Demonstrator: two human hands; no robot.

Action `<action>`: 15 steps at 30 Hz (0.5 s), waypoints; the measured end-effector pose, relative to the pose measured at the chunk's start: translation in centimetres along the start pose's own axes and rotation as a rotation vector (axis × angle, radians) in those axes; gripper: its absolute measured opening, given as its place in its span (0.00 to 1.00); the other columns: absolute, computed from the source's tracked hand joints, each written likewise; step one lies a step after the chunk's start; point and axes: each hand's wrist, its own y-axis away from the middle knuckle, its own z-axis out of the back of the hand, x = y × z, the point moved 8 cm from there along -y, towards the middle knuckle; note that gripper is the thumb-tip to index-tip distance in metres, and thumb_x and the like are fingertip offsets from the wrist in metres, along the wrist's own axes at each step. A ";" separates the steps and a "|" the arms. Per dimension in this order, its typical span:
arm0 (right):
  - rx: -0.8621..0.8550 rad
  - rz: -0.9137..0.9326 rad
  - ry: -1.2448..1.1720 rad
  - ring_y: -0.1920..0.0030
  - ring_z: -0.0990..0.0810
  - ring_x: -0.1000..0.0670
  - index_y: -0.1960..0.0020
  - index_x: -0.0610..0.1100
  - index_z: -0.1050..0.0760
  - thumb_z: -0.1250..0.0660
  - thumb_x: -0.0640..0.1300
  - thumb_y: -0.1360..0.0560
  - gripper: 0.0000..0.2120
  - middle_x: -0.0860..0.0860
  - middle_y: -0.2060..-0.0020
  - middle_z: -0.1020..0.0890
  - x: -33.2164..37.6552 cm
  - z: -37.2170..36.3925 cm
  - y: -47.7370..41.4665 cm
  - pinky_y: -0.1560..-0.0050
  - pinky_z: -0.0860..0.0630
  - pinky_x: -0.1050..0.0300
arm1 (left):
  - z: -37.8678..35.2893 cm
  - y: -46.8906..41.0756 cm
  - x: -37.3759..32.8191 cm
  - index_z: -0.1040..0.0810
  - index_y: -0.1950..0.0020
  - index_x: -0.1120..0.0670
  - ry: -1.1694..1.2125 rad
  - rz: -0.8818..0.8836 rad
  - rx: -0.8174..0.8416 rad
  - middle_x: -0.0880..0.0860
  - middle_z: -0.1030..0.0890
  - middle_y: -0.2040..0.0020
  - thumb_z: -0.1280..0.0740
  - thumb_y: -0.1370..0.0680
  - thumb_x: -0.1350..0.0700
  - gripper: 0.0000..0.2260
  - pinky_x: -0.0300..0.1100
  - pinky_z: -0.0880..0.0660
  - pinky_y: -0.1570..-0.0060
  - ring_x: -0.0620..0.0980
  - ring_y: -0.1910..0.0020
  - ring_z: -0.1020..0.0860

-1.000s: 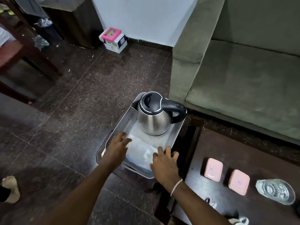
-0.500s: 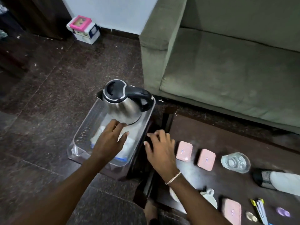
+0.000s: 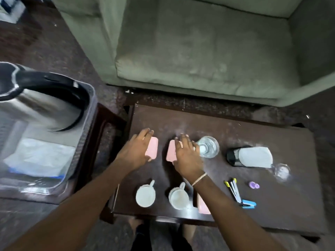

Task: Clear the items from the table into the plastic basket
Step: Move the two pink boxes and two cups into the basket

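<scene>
Observation: both hands have left the plastic basket [image 3: 91,98] and come across to the worktop [image 3: 235,131]. A second ago they were settling a clear bag [image 3: 39,156] in the basket beside the kettle [image 3: 36,100]. Both of those items remain inside it, to the left of the worktop.

Left hand [image 3: 135,151]: fingers fairly straight, laid over the left pink box [image 3: 153,148], thumb tip showing at its near edge. Right hand [image 3: 186,156]: laid likewise over the right pink box [image 3: 170,151], knuckles just beside a glass [image 3: 208,146]. Both boxes lie flat on the worktop. I cannot tell whether either pinch has closed.

Assessment: one deposit is finished and the next pickup, two boxes at once, is beginning. Outstanding items include two white cups [image 3: 145,196], a third pink box [image 3: 204,205], pens [image 3: 233,189] and a blue stapler [image 3: 249,203]. The task looks well short of half done.
</scene>
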 end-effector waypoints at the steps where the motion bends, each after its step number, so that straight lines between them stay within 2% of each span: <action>1: 0.010 0.020 0.000 0.20 0.44 0.41 0.20 0.41 0.42 0.28 0.45 0.29 0.41 0.41 0.20 0.42 0.1 -0.4 -0.3 0.23 0.45 0.43 | -0.6 -0.5 -0.1 0.45 0.17 0.54 -0.019 0.011 0.021 0.51 0.43 0.19 0.20 0.31 0.51 0.49 0.56 0.28 0.30 0.60 0.28 0.30; 4: 0.056 0.046 0.003 0.20 0.43 0.40 0.20 0.39 0.46 0.30 0.40 0.28 0.41 0.39 0.21 0.42 0.2 -1.8 -0.9 0.22 0.46 0.43 | -2.2 -1.5 -0.3 0.45 0.18 0.55 -0.069 0.003 0.065 0.52 0.40 0.21 0.19 0.33 0.51 0.51 0.58 0.26 0.34 0.61 0.32 0.29; 8: 0.024 0.040 -0.016 0.22 0.40 0.40 0.20 0.39 0.45 0.33 0.38 0.28 0.40 0.41 0.24 0.37 0.0 -2.2 -1.6 0.23 0.44 0.44 | -3.2 -1.8 -0.2 0.42 0.19 0.59 -0.097 -0.074 0.043 0.55 0.35 0.25 0.20 0.32 0.52 0.48 0.53 0.30 0.31 0.60 0.31 0.28; 12: 0.002 0.041 -0.062 0.24 0.38 0.42 0.21 0.41 0.43 0.27 0.43 0.29 0.42 0.44 0.27 0.33 0.1 -1.7 -1.2 0.24 0.42 0.45 | -2.1 -1.0 0.0 0.40 0.20 0.60 -0.085 -0.111 -0.014 0.56 0.33 0.25 0.20 0.32 0.53 0.46 0.49 0.33 0.29 0.58 0.31 0.28; 15: -0.078 0.049 -0.122 0.27 0.33 0.43 0.22 0.43 0.41 0.25 0.49 0.31 0.43 0.45 0.30 0.30 1.4 0.3 -0.2 0.27 0.39 0.45 | 0.5 1.1 0.4 0.38 0.21 0.61 -0.031 -0.157 -0.051 0.58 0.32 0.25 0.20 0.34 0.56 0.46 0.49 0.34 0.29 0.58 0.28 0.31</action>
